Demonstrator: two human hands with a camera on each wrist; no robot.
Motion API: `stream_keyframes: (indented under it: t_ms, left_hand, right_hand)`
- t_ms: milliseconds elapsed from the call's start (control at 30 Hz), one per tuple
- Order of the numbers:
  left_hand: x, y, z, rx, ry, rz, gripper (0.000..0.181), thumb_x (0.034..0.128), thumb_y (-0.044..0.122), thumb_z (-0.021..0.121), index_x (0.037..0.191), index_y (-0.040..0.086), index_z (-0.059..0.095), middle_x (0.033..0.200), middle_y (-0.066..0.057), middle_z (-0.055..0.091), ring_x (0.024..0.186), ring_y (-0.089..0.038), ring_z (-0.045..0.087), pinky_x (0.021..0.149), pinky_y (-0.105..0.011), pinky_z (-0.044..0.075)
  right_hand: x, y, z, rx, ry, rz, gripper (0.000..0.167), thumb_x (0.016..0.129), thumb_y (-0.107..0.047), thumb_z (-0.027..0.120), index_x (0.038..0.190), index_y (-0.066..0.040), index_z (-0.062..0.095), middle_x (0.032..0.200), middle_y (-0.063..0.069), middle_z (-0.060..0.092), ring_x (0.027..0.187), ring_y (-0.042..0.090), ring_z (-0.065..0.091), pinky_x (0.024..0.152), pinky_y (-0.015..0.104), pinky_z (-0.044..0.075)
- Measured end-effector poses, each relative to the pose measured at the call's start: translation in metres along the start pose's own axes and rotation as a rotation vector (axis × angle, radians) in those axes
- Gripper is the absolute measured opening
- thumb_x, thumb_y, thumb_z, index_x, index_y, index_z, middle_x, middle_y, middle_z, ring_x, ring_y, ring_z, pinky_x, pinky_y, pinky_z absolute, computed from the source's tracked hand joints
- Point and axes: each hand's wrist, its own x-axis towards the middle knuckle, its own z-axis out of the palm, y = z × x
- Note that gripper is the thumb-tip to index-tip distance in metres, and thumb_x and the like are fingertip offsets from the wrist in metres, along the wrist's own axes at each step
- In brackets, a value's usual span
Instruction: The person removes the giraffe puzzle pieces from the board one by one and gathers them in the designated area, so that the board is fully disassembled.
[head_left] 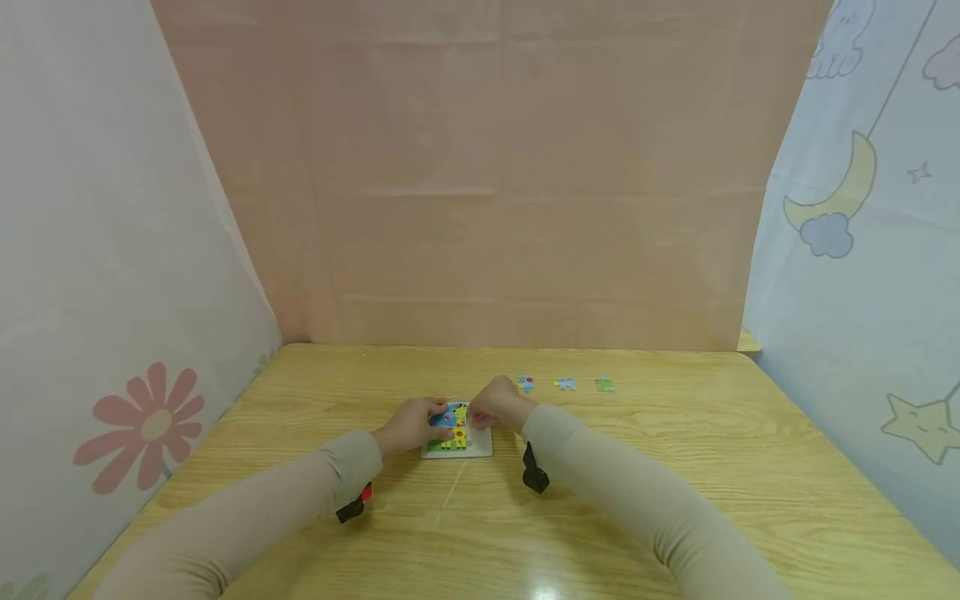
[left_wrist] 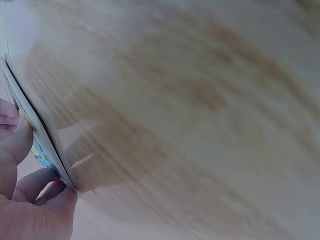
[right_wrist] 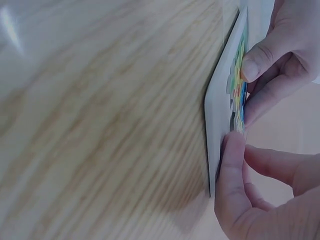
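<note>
The puzzle board [head_left: 480, 448], a pale tray with a yellow giraffe on blue and green pieces, lies on the table. My left hand [head_left: 415, 425] grips its left side, thumb over the picture; the left wrist view shows this hand [left_wrist: 35, 215] along the board's edge. At the board's upper right, my right hand [head_left: 502, 402] has its fingers bent downward. In the right wrist view the right hand [right_wrist: 265, 195] pinches at the picture's edge, where a puzzle piece is mostly hidden by the fingertips. The left thumb [right_wrist: 252, 69] rests on the giraffe picture.
Three loose puzzle pieces lie in a row behind and right of the board: one with a red dot [head_left: 527, 383], a light blue one [head_left: 566, 384] and a green one [head_left: 604, 384]. The wooden table [head_left: 360, 375] meets a pink cloth behind, with patterned cloths at both sides.
</note>
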Motion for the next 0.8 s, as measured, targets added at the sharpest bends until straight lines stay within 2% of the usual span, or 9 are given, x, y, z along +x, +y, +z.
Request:
stream_keyframes:
  t_ms: [200, 467, 700, 800]
  left_hand:
    - [-0.0020, 0.0043, -0.0022, 0.031, 0.000, 0.016, 0.062, 0.0845, 0.026, 0.075, 0.136, 0.000, 0.052, 0.148, -0.013, 0.047, 0.139, -0.035, 0.039, 0.113, -0.048, 0.035]
    - [-0.0045, 0.0081, -0.0023, 0.031, -0.001, 0.008, 0.062, 0.0839, 0.024, 0.076, 0.135, 0.000, 0.053, 0.147, -0.014, 0.048, 0.138, -0.035, 0.040, 0.112, -0.048, 0.036]
    - [-0.0010, 0.0029, -0.0013, -0.015, 0.000, 0.006, 0.062, 0.0847, 0.024, 0.075, 0.136, 0.000, 0.052, 0.148, -0.013, 0.046, 0.140, -0.034, 0.038, 0.113, -0.048, 0.034]
    - [-0.0007, 0.0017, -0.0008, -0.004, 0.006, 0.007, 0.060, 0.0854, 0.024, 0.074, 0.136, 0.001, 0.052, 0.148, -0.012, 0.047, 0.139, -0.034, 0.039, 0.113, -0.048, 0.034]
  right_hand:
    - [0.0083, 0.0008, 0.0037, -0.026, 0.057, 0.008, 0.015, 0.077, 0.001, 0.074, 0.089, 0.008, 0.070, 0.071, 0.014, 0.071, 0.056, 0.020, 0.070, 0.056, 0.027, 0.058]
    - [0.0045, 0.0040, 0.0043, 0.070, 0.018, -0.007, 0.016, 0.083, 0.001, 0.070, 0.098, 0.008, 0.071, 0.079, 0.015, 0.073, 0.058, 0.016, 0.071, 0.061, 0.027, 0.059]
    - [0.0039, 0.0038, 0.0065, 0.105, 0.014, -0.025, 0.011, 0.083, 0.005, 0.070, 0.093, 0.006, 0.072, 0.083, 0.016, 0.072, 0.055, 0.014, 0.068, 0.062, 0.027, 0.059]
    - [0.0084, 0.0046, 0.0090, 0.102, 0.025, -0.015, 0.011, 0.082, 0.007, 0.070, 0.092, 0.006, 0.072, 0.082, 0.016, 0.072, 0.052, 0.013, 0.066, 0.059, 0.026, 0.059]
